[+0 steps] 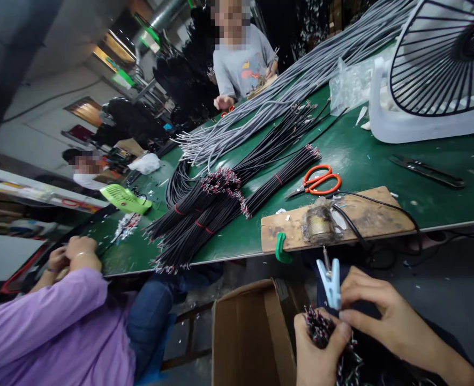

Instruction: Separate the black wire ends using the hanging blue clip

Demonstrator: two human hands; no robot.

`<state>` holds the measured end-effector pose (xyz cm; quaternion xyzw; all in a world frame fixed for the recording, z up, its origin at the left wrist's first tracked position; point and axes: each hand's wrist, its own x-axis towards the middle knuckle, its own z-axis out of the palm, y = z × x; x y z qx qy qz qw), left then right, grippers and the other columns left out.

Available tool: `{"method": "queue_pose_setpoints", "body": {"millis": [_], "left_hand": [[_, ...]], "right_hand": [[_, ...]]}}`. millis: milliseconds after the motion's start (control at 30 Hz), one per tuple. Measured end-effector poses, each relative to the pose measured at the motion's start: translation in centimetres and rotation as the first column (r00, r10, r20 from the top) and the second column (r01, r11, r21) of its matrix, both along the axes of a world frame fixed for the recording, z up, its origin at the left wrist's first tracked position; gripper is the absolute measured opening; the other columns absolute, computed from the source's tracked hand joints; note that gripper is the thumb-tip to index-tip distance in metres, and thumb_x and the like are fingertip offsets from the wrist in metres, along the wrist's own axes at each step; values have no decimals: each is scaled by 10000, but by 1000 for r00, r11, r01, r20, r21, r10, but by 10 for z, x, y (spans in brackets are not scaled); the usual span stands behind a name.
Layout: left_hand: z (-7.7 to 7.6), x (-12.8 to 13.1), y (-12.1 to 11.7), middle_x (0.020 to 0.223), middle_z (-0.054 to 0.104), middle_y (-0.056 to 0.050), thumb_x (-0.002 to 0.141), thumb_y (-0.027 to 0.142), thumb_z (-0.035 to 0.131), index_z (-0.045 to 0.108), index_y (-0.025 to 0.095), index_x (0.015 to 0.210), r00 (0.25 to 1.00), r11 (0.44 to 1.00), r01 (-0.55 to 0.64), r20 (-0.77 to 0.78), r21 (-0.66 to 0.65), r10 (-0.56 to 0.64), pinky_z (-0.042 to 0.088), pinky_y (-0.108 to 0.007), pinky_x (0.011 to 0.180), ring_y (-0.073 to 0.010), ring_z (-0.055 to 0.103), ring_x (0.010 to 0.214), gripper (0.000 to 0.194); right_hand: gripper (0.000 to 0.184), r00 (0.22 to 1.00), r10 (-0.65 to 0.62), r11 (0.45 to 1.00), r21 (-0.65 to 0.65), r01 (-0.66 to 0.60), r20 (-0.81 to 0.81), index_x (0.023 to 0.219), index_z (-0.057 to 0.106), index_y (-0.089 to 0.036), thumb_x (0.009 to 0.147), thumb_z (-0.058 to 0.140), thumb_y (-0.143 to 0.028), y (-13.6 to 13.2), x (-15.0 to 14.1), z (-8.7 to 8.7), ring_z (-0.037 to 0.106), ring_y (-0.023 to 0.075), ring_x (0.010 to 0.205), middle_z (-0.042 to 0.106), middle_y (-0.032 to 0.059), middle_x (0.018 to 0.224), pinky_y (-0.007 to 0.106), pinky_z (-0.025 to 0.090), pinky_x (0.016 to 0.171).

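My left hand (321,348) is closed around a bundle of thin black cables (319,326) with red and white wire ends pointing up. Just to its right, my right hand (375,305) has thumb and fingers pinched together close to the lower end of a light blue clothespin (331,284). What sits between those fingertips is too small to make out. The clothespin hangs on the metal shaft of a small tape-wrapped motor (319,225). That motor is fixed on a wooden board (377,209) at the table edge, near a green clamp (281,249).
On the green table (441,198) lie orange-handled scissors (321,179), black snips (427,171), tied black cable bundles (204,214) and long grey cables (261,110). A fan (397,120) stands right. Below is a cardboard box (245,332). Co-workers sit left (60,327) and across (240,67).
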<state>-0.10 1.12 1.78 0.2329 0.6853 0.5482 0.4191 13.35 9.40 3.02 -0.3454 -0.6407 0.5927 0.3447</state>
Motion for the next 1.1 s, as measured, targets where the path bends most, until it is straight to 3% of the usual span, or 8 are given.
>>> {"method": "queue_pose_setpoints", "body": {"millis": [167,267,533,667,767,900,1000,1100], "left_hand": [[-9,5,-3,717,703,-40,491,368,917,670,160,741,993,996,-87,-83,-15,86,561,-326,704,-234,683,713,408],[-14,3,-5,684,697,-35,554,396,886,649,169,730,997,997,-72,2,11,72,564,-301,600,-234,692,675,372],[-5,3,-2,450,607,32,641,416,852,594,156,668,959,999,-19,284,50,4,383,-159,356,-84,532,314,367],[-1,4,0,446,594,30,622,415,868,586,139,620,926,997,2,377,74,-30,324,-121,346,-49,500,297,395],[2,4,0,449,580,37,610,399,880,596,137,604,927,998,17,374,55,-37,329,-115,360,-37,491,309,387],[1,1,-1,465,583,26,622,418,867,617,148,621,945,997,71,318,38,-80,378,-152,380,-66,509,349,368],[-3,-5,-1,553,617,1,659,409,841,658,156,667,975,983,118,170,139,-141,458,-226,456,-107,550,419,312],[-4,-10,1,638,655,-20,652,376,848,696,175,681,987,958,143,37,247,-157,496,-276,579,-159,615,548,253]], "right_hand": [[216,998,-26,990,142,18,52,706,677,-203,903,624,-274,-1,-5,8,606,216,719,680,41,717,447,399,911],[209,999,-14,993,119,8,48,735,684,-196,919,593,-237,0,-1,1,624,202,732,694,34,739,427,403,916],[188,1000,2,990,140,-5,24,773,688,-196,926,581,-210,-7,8,-10,621,188,735,684,29,750,366,430,811],[131,1000,-15,976,215,18,-17,910,676,-226,933,568,-154,-5,7,-9,621,191,805,695,26,849,391,381,910],[143,998,-19,972,233,31,-53,859,641,-215,939,544,-148,-6,3,-8,599,185,771,667,21,805,395,371,922],[253,992,5,1000,-29,-9,-128,764,580,-197,979,482,-289,-12,-4,-9,568,192,753,589,29,771,341,441,775],[309,966,60,945,-297,-135,-250,803,590,-185,972,477,-417,-16,-6,-12,565,194,763,572,33,789,320,465,725],[321,935,76,887,-404,-222,-347,825,634,-163,921,564,-460,-14,-7,-13,559,192,763,584,31,765,328,468,753]]}}
